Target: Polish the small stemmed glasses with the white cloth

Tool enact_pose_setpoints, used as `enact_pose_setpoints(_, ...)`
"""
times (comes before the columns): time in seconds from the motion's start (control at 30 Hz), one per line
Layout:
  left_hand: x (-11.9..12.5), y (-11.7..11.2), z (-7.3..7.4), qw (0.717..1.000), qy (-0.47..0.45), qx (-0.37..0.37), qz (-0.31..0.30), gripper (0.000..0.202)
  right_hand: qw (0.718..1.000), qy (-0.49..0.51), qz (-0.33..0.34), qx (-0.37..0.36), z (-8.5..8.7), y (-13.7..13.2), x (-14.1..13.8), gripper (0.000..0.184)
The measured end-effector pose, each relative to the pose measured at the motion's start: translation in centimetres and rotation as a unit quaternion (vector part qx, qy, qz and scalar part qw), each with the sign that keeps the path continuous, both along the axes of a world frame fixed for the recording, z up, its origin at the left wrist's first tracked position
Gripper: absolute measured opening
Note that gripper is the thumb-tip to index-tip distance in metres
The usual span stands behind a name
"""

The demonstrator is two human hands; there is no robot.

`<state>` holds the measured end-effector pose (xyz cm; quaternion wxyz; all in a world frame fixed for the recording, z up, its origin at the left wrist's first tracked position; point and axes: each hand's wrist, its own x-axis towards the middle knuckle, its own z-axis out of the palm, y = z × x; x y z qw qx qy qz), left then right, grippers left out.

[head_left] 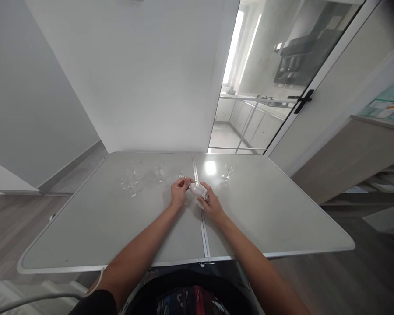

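Note:
Both of my hands meet over the middle seam of a grey folding table (118, 218). My right hand (212, 203) is closed around a small white rounded object (198, 190), perhaps a cloth wrapped over a glass; I cannot make it out. My left hand (179, 191) pinches the object's far end with its fingers closed. Several small clear stemmed glasses (130, 181) stand on the table's far left part, another one (159, 174) nearer the middle. One more clear glass (227, 170) stands to the right of the seam, beyond my right hand.
A white wall panel (144, 74) rises right behind the table. A glass sliding door (282, 74) with a black handle (304, 101) stands at the back right, a kitchen behind it. A wooden shelf unit (364, 153) is on the right. A white cable (36, 297) runs at the lower left.

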<state>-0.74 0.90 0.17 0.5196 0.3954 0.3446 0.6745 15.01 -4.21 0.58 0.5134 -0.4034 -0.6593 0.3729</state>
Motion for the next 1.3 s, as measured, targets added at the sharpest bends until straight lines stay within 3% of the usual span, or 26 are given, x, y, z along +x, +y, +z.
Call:
enact_pose_setpoints(0.1, -0.3, 0.2, 0.0, 0.999, 0.009, -0.016, 0.033, 0.032, 0.997, -0.041, 0.047, 0.044, 0.0, -0.2, -0.5, 0.053)
enact_pose_setpoints(0.17, -0.3, 0.2, 0.0, 0.999, 0.007, -0.015, 0.039, 0.033, 0.997, -0.014, 0.065, 0.029, 0.2, -0.2, -0.7, 0.052)
enact_pose_setpoints(0.27, -0.1, 0.0, 0.0, 1.0, -0.012, -0.007, 0.013, 0.033, 0.989, 0.117, 0.056, -0.069, 0.6, 0.0, -0.5, 0.059)
enact_pose_setpoints(0.37, 0.1, -0.2, 0.0, 0.999, -0.035, -0.002, -0.032, 0.033, 0.95, 0.251, 0.053, -0.177, 0.9, 0.5, 0.2, 0.067)
enact_pose_setpoints(0.47, 0.3, -0.2, -0.1, 0.998, -0.042, 0.004, -0.055, 0.032, 0.939, 0.273, 0.046, -0.206, 0.8, 0.8, 0.9, 0.063)
enact_pose_setpoints(0.53, 0.4, -0.2, -0.2, 0.998, -0.041, 0.005, -0.048, 0.03, 0.962, 0.224, 0.017, -0.155, 0.4, 0.6, 1.0, 0.057)
enact_pose_setpoints(0.63, 0.2, 0.0, -0.3, 0.999, -0.028, 0.002, -0.031, 0.03, 0.997, 0.066, -0.019, -0.033, -0.3, 0.2, 0.8, 0.048)
enact_pose_setpoints(0.73, 0.0, 0.1, -0.3, 1.0, -0.023, -0.011, -0.008, 0.032, 0.994, -0.081, -0.013, 0.071, -0.8, 0.0, 0.2, 0.041)
enact_pose_setpoints(0.8, -0.1, 0.0, -0.2, 0.999, -0.027, -0.02, 0.0, 0.032, 0.989, -0.115, -0.008, 0.097, -0.9, 0.0, -0.1, 0.04)
enact_pose_setpoints(0.87, -0.2, 0.0, -0.1, 0.999, -0.032, -0.021, -0.004, 0.031, 0.994, -0.092, -0.001, 0.064, -0.8, 0.2, -0.3, 0.038)
enact_pose_setpoints(0.97, -0.1, 0.0, -0.1, 0.999, -0.038, -0.012, -0.025, 0.031, 0.997, 0.056, 0.015, -0.044, -0.5, 0.4, -0.1, 0.038)
enact_pose_setpoints(1.07, -0.1, 0.0, -0.3, 0.997, -0.051, -0.006, -0.057, 0.03, 0.96, 0.229, 0.041, -0.156, 0.1, 0.7, 0.6, 0.05)
enact_pose_setpoints(1.13, 0.0, 0.0, -0.4, 0.996, -0.055, 0.001, -0.072, 0.029, 0.933, 0.285, 0.061, -0.212, 0.3, 0.8, 1.1, 0.056)
enact_pose_setpoints(1.2, 0.1, 0.0, -0.5, 0.996, -0.052, 0.005, -0.072, 0.028, 0.925, 0.291, 0.071, -0.232, 0.3, 0.9, 1.4, 0.058)
enact_pose_setpoints(1.3, 0.2, 0.0, -0.5, 0.998, -0.04, 0.001, -0.045, 0.029, 0.958, 0.236, 0.038, -0.161, -0.1, 0.8, 1.1, 0.059)
